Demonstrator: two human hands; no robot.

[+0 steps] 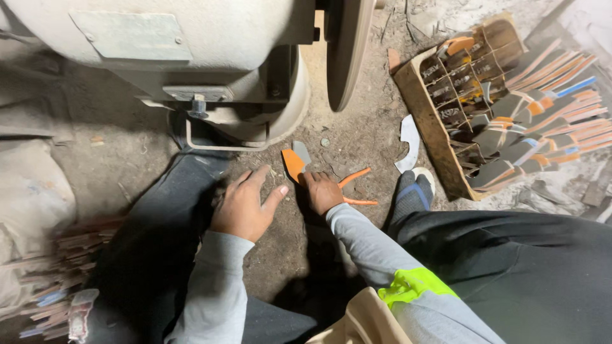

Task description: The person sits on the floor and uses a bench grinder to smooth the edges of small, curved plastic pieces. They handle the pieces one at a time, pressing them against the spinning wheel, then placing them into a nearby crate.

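Right hand (pixel 322 191) on orange piece (pixel 294 164), long axis pointing toward machine (pixel 191 51).

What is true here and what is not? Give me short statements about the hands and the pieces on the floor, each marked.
1. The right hand rests on orange pieces on the floor. True.
2. The left hand grips a hammer. False: it is open and holds nothing.
3. A cardboard box of flat pieces lies to the right. True.
4. The box is empty. False: it is packed with grey and orange pieces.
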